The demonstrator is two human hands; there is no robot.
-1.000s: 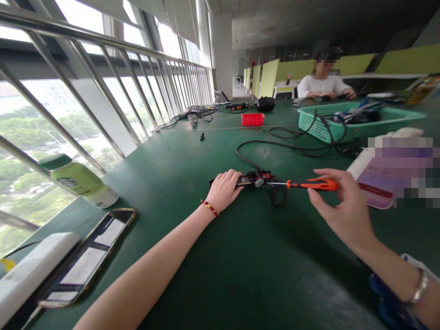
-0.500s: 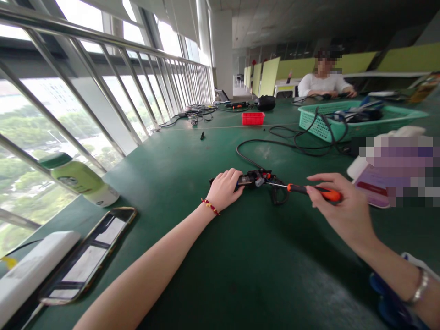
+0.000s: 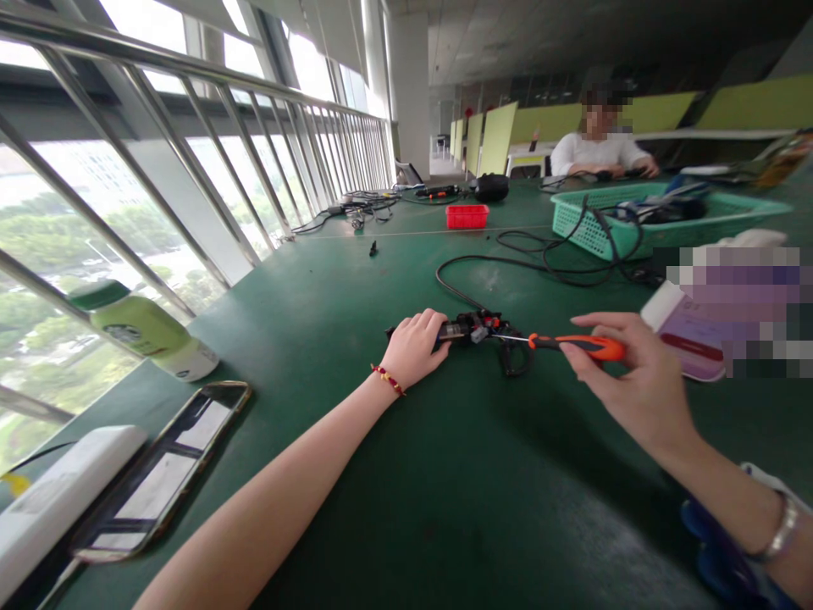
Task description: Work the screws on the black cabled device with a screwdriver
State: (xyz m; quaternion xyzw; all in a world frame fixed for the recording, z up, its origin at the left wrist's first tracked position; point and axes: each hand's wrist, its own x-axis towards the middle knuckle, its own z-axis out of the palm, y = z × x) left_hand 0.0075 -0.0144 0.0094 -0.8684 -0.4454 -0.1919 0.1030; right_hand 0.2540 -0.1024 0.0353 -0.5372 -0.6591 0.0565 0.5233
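Observation:
My left hand (image 3: 417,346), with a red bead bracelet at its wrist, is closed over one end of a black corded device (image 3: 473,329) lying on the green table. The device has dark, open-looking parts and small red pieces at its right end, and its exact kind is unclear. In my right hand (image 3: 635,373) is an orange and black screwdriver (image 3: 600,346), held by the handle between thumb and fingers. Its thin shaft points left, and the tip meets the device's right end. A black loop of the device (image 3: 516,357) hangs just below the shaft.
Beyond the device stand a small red basket (image 3: 467,218) and a teal basket (image 3: 581,227) of cabled things. A black cable (image 3: 445,261) curves across the table (image 3: 305,339). At left are a phone (image 3: 171,466), bottle (image 3: 146,332) and white box (image 3: 76,479). A person (image 3: 597,152) sits opposite.
The screwdriver and my right hand have shifted very slightly left and up, and the handle looks turned, showing a different side. My left hand stays on the device.

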